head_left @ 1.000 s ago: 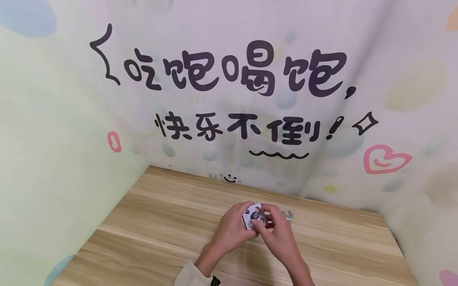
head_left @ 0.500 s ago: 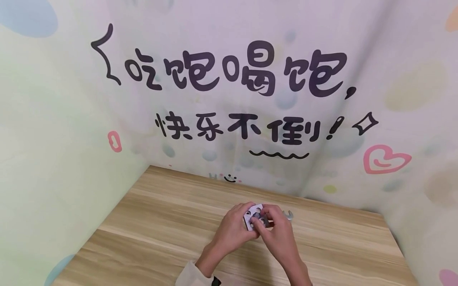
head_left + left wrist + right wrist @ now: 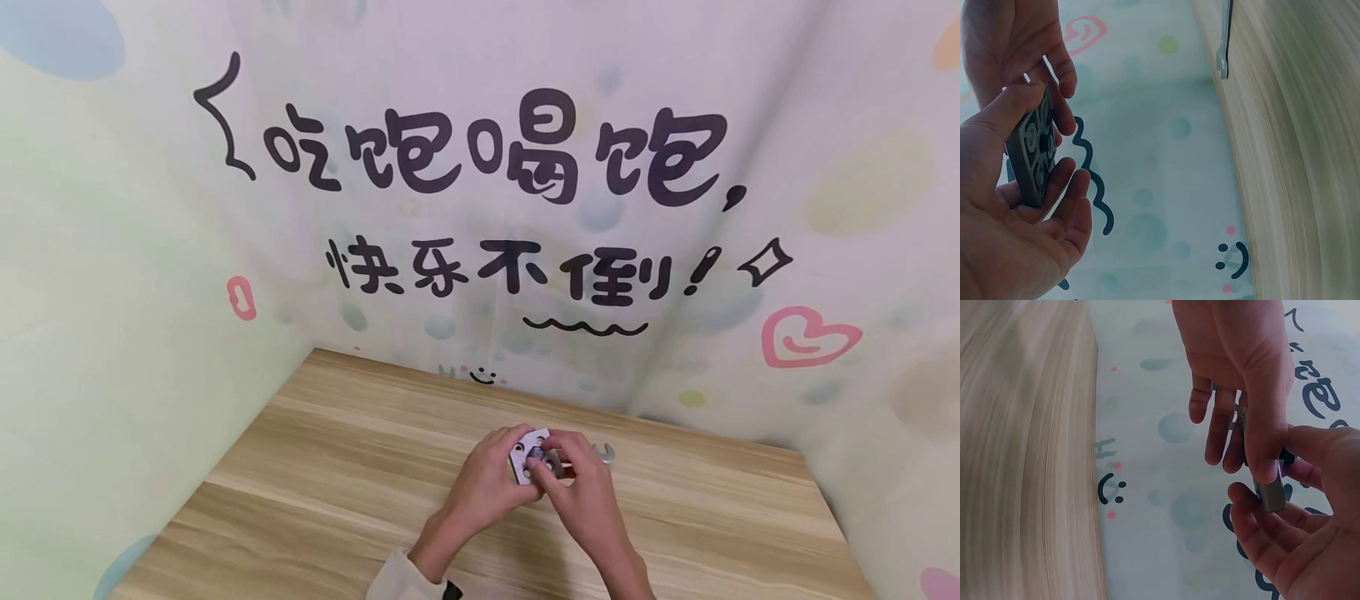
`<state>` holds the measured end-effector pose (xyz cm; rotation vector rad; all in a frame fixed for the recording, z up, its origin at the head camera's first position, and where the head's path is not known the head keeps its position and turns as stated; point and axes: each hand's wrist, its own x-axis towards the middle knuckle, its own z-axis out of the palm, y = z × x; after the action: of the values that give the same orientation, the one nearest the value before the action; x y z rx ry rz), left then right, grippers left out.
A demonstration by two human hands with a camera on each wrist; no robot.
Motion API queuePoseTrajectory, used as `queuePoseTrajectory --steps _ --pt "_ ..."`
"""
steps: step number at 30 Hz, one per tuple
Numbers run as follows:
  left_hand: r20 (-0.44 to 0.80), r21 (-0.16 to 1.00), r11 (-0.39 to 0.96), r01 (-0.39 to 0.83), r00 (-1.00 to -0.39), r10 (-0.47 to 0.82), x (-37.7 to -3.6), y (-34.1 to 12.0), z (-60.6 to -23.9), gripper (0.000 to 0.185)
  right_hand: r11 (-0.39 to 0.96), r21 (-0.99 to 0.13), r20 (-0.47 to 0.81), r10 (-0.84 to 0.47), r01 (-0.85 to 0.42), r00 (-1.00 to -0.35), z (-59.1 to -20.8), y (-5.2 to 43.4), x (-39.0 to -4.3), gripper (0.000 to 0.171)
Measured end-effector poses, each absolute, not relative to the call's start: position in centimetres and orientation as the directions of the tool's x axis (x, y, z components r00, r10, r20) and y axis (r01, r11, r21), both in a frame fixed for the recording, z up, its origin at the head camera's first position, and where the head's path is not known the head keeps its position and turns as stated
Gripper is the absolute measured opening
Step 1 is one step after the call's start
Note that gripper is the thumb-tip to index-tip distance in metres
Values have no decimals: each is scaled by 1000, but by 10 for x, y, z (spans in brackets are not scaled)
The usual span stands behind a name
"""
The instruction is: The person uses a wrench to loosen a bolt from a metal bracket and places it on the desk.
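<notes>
A small grey metal plate [image 3: 527, 459] with round holes is held upright above the wooden table [image 3: 337, 467]. My left hand [image 3: 517, 468] grips it from the left, thumb on its top edge and fingers under it. In the left wrist view the plate [image 3: 1032, 156] shows its holed face in my left hand [image 3: 1041, 206]. My right hand [image 3: 558, 465] pinches the plate from the right, its fingertips over a small dark part at the centre. The right wrist view shows the plate [image 3: 1270, 490] edge-on between both hands, with my right hand [image 3: 1272, 487] below it.
A small silver wrench [image 3: 604, 452] lies on the table just behind my right hand, near the back wall; its end [image 3: 1225, 44] shows in the left wrist view. Printed fabric walls [image 3: 480, 208] close in the table at the back and on both sides.
The hands stay in place above the table. The right fingers have shifted slightly over the plate's face and cover more of its centre.
</notes>
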<state>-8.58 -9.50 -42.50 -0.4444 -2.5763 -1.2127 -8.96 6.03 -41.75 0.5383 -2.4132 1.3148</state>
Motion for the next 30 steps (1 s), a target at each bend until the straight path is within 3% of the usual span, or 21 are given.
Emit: queuePoseTrajectory --steps 20,30 --pt "368 695 607 386 -916 160 -88 -95 -427 59 503 -633 555 -236 -589 -798 -417 64 -92 24" --pt "384 685 609 401 -908 166 -88 -96 -427 58 493 -664 509 -252 -562 -823 -419 68 -92 28"
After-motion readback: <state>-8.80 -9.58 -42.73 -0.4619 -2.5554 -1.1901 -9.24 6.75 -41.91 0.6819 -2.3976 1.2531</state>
